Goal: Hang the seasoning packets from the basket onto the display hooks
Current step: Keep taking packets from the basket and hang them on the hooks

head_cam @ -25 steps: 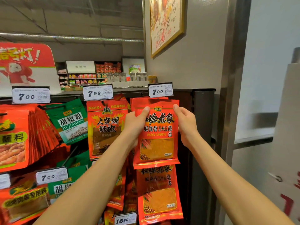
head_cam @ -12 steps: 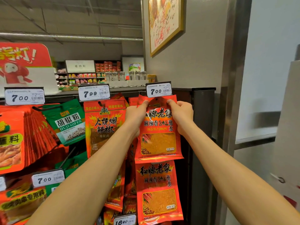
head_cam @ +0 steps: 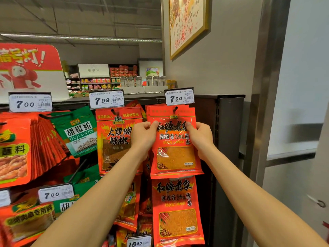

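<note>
- Hands: two, both bare and raised to the display. The left hand [head_cam: 144,135] pinches the left edge of the front red glossy seasoning packet [head_cam: 175,152], thumb on its face and the other fingers curled. The right hand [head_cam: 200,135] grips the right edge of the same packet, thumb on the front.
- Packet position: it hangs upright at the front of the top right black metal display hook [head_cam: 175,110], whose tip shows through the hole in the packet's header. More red packets sit directly behind it on that hook; their number cannot be told.
- A second red packet of the same print [head_cam: 178,211] hangs on the row below, its top overlapped by the bottom of the held packet.
- White price tags: five in view. Three in the top row: "7.00" at left [head_cam: 30,103], "7.99" in the middle [head_cam: 106,99], "7.00" above the worked hook [head_cam: 179,97]. Two lower down: "7.00" [head_cam: 56,193] and "16.90" [head_cam: 139,242].
- Neighbouring stock: one orange-red flame-printed chilli packet [head_cam: 115,139] hangs just left, partly covered by the left hand; one green pepper-powder packet [head_cam: 78,132] hangs tilted beyond it; a fanned stack of red packets [head_cam: 46,141] fills the far left.
- Surroundings: a grey wall with a gold-framed picture [head_cam: 187,24] stands above the rack's right end.
</note>
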`<state>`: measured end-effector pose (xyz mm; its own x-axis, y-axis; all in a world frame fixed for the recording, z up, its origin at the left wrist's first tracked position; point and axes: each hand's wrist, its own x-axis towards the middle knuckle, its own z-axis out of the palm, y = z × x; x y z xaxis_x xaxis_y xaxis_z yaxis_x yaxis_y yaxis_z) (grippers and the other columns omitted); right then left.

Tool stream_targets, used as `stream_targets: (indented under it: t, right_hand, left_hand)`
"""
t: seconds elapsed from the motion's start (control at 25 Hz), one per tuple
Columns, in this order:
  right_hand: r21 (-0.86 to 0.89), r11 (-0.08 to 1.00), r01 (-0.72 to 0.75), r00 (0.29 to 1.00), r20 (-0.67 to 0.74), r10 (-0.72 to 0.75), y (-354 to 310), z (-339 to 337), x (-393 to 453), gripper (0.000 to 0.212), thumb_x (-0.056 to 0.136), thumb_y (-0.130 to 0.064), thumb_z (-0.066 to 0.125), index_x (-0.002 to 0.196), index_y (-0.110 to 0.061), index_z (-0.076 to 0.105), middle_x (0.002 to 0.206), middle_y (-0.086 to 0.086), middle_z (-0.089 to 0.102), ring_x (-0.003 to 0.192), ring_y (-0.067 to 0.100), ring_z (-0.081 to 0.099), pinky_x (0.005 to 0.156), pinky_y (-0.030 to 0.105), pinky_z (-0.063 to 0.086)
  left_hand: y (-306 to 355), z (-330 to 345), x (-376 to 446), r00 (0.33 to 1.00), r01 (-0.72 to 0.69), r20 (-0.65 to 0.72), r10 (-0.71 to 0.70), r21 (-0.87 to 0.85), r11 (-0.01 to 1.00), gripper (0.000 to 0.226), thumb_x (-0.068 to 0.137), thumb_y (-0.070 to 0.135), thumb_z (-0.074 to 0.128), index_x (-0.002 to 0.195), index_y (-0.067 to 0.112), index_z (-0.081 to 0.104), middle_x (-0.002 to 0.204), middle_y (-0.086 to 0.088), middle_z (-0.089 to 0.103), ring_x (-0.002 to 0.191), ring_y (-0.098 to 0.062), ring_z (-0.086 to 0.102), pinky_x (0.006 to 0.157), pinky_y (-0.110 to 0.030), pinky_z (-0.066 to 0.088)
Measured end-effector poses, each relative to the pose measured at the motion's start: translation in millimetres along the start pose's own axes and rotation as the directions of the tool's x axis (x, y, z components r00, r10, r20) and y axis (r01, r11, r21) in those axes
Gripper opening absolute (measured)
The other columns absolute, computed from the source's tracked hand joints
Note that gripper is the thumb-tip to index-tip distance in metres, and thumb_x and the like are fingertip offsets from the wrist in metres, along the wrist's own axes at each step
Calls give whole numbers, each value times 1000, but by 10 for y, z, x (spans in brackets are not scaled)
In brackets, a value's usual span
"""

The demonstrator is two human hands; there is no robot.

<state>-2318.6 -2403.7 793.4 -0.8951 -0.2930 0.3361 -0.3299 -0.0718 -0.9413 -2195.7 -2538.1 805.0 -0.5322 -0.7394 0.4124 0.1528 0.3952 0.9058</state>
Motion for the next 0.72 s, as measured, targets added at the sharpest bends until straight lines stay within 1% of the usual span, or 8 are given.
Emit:
stream_targets:
  t: [0.16,0.24,0.32,0.36,0.44,0.56,0.64,0.72]
  right_hand:
    - [-65,996,-56,998,8,56,-22,191,324,32,95,-41,65,82,-13,74,87,6,76,83,25,72,81,45,59]
    - [-98,992,-76,997,14,78,0,254,471,33,94,-42,65,82,-13,74,90,8,76,87,28,72,85,46,58]
    - [-122,988,-94,995,18,97,18,284,548,34,94,-43,64,84,-12,73,92,9,76,89,30,72,88,48,58]
    - [-118,988,-99,995,22,102,26,280,553,34,95,-44,63,83,-13,71,93,8,76,89,29,72,89,49,58]
    - [-101,990,-102,994,34,106,48,227,483,32,96,-46,61,88,-16,69,95,6,76,91,27,72,89,48,58]
    - [-156,986,-67,998,-14,66,61,54,221,37,97,-47,57,117,-17,68,111,2,72,102,22,68,90,46,57]
    - [-173,985,2,996,-83,-17,11,-97,-15,38,97,-41,58,127,-19,65,116,-1,70,105,19,65,91,41,56]
    - [-80,996,46,991,-119,-55,-56,-220,-331,23,97,-31,59,113,-20,70,103,1,75,97,20,70,87,41,59]
  left_hand:
    - [67,120,292,987,108,-125,-96,92,990,31,94,34,65,70,15,64,69,-6,55,65,-19,48,63,-32,37]
    - [55,185,396,971,173,-187,-148,121,978,43,94,34,66,56,17,55,63,-1,55,62,-22,49,62,-31,36]
    - [68,204,414,958,208,-221,-181,106,972,46,94,33,67,53,19,50,61,1,56,65,-26,54,58,-31,38]
    - [75,198,415,963,202,-198,-181,94,975,40,94,32,66,58,17,55,66,-2,62,71,-29,60,61,-32,45]
    - [60,137,389,979,185,-104,-178,60,981,24,95,31,63,80,12,67,93,-12,74,94,-34,70,86,-42,57]
    - [87,-47,208,985,172,24,-171,-43,984,27,94,29,63,114,12,69,122,-19,69,118,-39,63,102,-53,51]
    - [136,-213,-1,993,97,76,-92,-58,994,27,93,25,63,117,15,69,120,-16,71,116,-37,65,102,-52,51]
    - [146,-462,-268,991,38,132,-28,-79,996,14,95,23,62,105,23,71,106,-8,76,99,-27,73,92,-45,59]
